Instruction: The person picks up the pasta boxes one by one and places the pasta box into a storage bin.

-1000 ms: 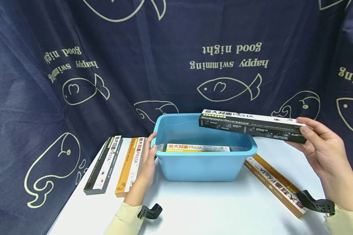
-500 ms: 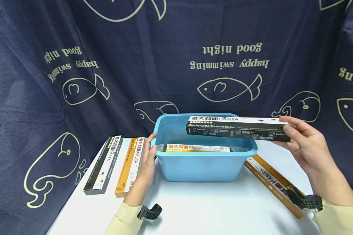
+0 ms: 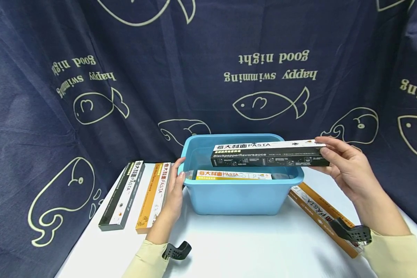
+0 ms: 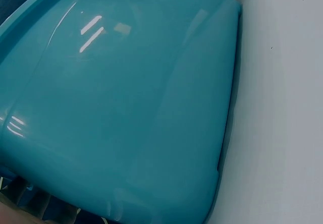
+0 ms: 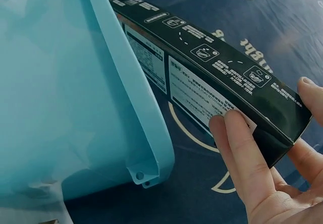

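Note:
My right hand [image 3: 344, 170] grips the right end of a long black pasta box [image 3: 267, 153] and holds it level over the blue plastic tub [image 3: 243, 193]. In the right wrist view the fingers [image 5: 242, 153] wrap the black box [image 5: 212, 67] beside the tub's rim [image 5: 146, 133]. An orange-and-white pasta box [image 3: 233, 175] lies inside the tub. My left hand [image 3: 175, 189] rests against the tub's left wall with fingers straight. The left wrist view shows only the tub's outer wall [image 4: 126, 108].
A black pasta box [image 3: 123, 195] and an orange one [image 3: 154, 196] lie left of the tub on the white table [image 3: 246, 247]. Another orange box [image 3: 323, 218] lies to its right. A dark blue fish-print curtain [image 3: 208, 69] hangs behind and at both sides.
My right hand has carried the black box leftward and lower, from above the tub's right rim to over its opening. The left hand has stayed on the tub.

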The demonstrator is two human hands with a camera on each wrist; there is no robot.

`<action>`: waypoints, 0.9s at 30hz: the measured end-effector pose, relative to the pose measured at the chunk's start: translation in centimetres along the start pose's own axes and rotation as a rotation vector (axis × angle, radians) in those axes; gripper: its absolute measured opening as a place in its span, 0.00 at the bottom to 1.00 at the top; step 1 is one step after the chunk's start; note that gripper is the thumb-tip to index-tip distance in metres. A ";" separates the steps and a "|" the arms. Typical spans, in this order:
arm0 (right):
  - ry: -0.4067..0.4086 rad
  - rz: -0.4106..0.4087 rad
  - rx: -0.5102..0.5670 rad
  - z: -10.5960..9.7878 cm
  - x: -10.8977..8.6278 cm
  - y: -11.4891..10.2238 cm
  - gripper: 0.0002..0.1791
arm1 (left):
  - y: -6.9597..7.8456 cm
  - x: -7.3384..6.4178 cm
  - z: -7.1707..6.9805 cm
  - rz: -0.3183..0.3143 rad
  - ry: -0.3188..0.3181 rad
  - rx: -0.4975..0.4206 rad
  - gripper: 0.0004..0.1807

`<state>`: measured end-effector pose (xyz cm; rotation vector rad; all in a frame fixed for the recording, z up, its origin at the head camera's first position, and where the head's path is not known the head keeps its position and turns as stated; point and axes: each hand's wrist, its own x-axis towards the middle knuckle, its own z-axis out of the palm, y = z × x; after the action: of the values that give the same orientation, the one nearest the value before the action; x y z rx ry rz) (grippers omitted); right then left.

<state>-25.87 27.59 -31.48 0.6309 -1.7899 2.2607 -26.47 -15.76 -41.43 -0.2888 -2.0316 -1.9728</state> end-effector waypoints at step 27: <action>-0.098 0.132 -0.153 2.9 1.8 0.5 0.20 | 0.0 -0.1 -0.1 0.008 -0.006 -0.001 0.27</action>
<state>-27.00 24.46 -30.59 0.6216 -2.0850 2.1795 -26.39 -15.86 -41.47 -0.3024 -2.0299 -1.9710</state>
